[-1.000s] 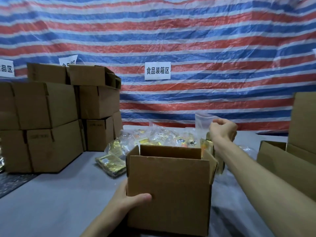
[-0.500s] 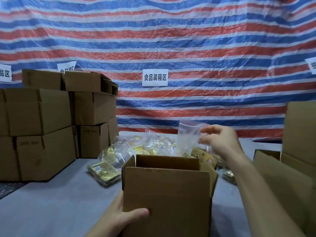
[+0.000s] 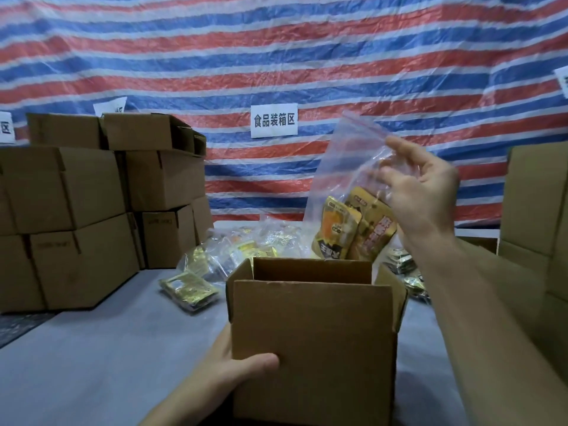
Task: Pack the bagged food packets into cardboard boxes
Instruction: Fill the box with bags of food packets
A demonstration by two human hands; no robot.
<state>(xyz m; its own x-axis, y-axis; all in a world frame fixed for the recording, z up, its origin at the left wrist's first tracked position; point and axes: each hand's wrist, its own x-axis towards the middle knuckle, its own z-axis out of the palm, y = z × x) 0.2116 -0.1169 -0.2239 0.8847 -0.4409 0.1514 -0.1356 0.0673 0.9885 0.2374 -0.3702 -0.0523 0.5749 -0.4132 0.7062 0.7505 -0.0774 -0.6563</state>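
Head view lets me see both hands and the box (image 3: 313,333) between them. The left hand (image 3: 227,370) grips the box at its lower left corner: the thumb lies across the front wall and the other fingers go around the left side, where I cannot see them. The box stands upright on the grey table (image 3: 107,348) with its flaps raised, and the front flap hides its inside from me. The right hand (image 3: 421,192) is raised above the far right corner of the box and pinches a clear zip bag (image 3: 341,167) near its top, with the curled fingertips seen partly through the plastic. The bag hangs tilted, its lower end just behind the back flap; I cannot tell if it touches the flap. At the bottom of the bag sit yellow and brown packets (image 3: 336,232), at least two. Behind the box a pile (image 3: 246,250) of more filled bags lies on the table, and one flat bag lies at its front left. A stack (image 3: 70,192) of closed boxes stands at the left, and more cardboard stands at the right edge. A red, blue and white striped tarp (image 3: 276,56) hangs behind everything, with a white sign (image 3: 274,120) fixed on it.
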